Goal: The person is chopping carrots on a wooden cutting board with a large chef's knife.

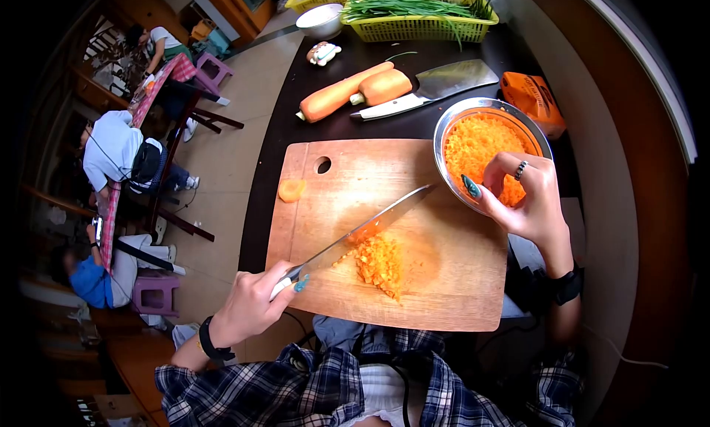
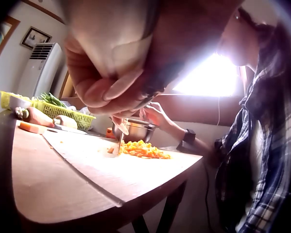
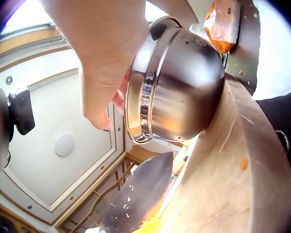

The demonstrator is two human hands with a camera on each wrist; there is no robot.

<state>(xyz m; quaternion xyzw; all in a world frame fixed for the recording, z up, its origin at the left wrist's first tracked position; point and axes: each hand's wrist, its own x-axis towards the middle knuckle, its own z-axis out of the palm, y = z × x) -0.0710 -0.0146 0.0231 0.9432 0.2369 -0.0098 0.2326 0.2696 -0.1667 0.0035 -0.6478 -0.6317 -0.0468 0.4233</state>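
Note:
My left hand [image 1: 255, 301] grips the pale handle of a kitchen knife [image 1: 370, 223], whose blade slants across the wooden cutting board [image 1: 318, 227]. Just below the blade lies a small heap of minced carrot [image 1: 379, 266]. My right hand [image 1: 525, 197], with a ring on one finger, reaches over the rim of a steel bowl [image 3: 184, 87] full of minced carrot [image 1: 481, 142]. Its thumb and fingers are apart, with some fingertips hidden inside the bowl. A carrot slice [image 1: 292, 190] rests near the board's left edge.
Beyond the board lie peeled carrots [image 1: 336, 94] and a cleaver [image 1: 451, 83]. An orange packet [image 1: 532, 101] sits right of the cleaver. Farther back are a yellow basket of green stalks [image 1: 421, 31], a white bowl [image 1: 322, 21] and a small figurine [image 1: 323, 53]. People sit at tables to the left.

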